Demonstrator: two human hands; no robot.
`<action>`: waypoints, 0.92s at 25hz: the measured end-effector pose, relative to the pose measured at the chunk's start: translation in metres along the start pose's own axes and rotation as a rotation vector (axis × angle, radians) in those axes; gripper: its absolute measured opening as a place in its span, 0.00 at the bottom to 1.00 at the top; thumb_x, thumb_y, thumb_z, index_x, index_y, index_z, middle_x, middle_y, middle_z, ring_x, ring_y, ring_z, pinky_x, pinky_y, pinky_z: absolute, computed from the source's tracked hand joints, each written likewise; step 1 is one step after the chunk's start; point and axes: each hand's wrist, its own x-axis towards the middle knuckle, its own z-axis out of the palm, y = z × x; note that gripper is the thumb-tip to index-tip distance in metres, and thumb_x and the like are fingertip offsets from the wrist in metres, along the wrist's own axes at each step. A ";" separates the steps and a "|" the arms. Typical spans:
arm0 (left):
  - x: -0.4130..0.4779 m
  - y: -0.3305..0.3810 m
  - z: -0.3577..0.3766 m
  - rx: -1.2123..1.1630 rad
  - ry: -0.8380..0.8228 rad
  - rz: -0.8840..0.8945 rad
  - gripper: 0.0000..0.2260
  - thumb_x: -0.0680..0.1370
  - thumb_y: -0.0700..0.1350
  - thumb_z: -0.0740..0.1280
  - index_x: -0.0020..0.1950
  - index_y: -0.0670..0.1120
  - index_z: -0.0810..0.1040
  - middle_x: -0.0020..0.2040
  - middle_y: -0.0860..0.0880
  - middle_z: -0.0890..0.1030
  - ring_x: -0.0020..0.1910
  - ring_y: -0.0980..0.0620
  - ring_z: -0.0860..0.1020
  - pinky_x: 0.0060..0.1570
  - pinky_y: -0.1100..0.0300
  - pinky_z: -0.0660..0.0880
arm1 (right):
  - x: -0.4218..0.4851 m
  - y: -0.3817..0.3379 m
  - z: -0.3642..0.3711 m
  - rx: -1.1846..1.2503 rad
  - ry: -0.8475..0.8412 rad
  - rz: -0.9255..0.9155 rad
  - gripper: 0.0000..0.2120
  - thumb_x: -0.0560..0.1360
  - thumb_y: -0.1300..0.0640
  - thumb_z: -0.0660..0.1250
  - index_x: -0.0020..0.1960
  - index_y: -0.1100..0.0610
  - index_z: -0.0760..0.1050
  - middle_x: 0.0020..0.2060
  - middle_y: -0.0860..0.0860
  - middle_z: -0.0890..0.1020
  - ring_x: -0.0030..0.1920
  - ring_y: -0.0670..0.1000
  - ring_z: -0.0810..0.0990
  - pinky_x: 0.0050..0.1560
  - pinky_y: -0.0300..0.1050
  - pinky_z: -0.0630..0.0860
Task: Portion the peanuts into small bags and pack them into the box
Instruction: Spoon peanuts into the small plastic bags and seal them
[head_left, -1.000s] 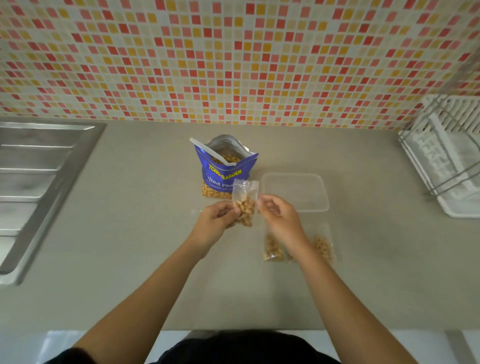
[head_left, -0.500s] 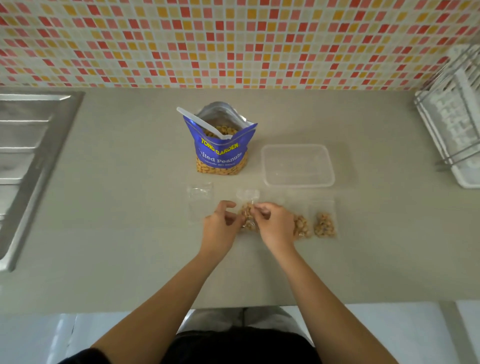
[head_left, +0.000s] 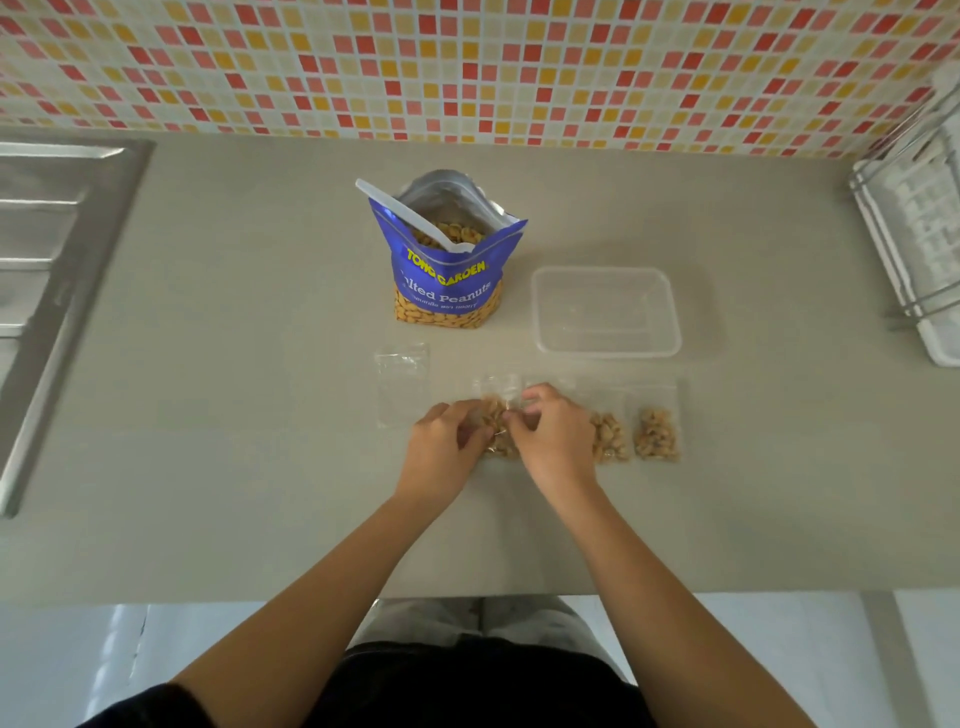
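Both hands, left hand and right hand, pinch a small bag of peanuts lying on the surface at frame centre. Two filled bags lie to its right, an empty bag to its left. Above stand the open peanut pouch and the clear box.

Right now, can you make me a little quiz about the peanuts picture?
1. True or false: the clear box already holds a small bag.
2. How many filled small bags lie to the right of the person's right hand?
3. What sticks out of the blue peanut bag: A) a white scoop, B) a fork, C) a straw?

Key: 1 false; 2 two; 3 A.
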 end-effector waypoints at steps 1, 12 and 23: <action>0.001 -0.001 -0.004 -0.002 0.019 0.018 0.15 0.74 0.43 0.69 0.60 0.43 0.77 0.48 0.43 0.79 0.40 0.50 0.78 0.48 0.63 0.75 | -0.002 -0.002 -0.002 -0.024 0.030 -0.041 0.13 0.72 0.54 0.68 0.54 0.58 0.76 0.49 0.54 0.82 0.50 0.55 0.80 0.50 0.46 0.73; 0.051 -0.063 -0.099 0.299 0.099 0.055 0.14 0.75 0.39 0.67 0.60 0.42 0.78 0.58 0.41 0.80 0.52 0.39 0.78 0.56 0.54 0.72 | -0.002 -0.074 0.050 -0.166 -0.155 -0.213 0.18 0.76 0.53 0.63 0.63 0.60 0.71 0.56 0.59 0.76 0.56 0.60 0.76 0.52 0.49 0.70; 0.082 -0.047 -0.096 0.152 -0.132 0.028 0.15 0.74 0.39 0.68 0.60 0.42 0.76 0.51 0.42 0.80 0.48 0.46 0.77 0.51 0.65 0.69 | 0.009 -0.071 0.077 -0.073 -0.140 -0.137 0.26 0.70 0.53 0.72 0.63 0.62 0.69 0.58 0.60 0.71 0.57 0.61 0.73 0.55 0.50 0.68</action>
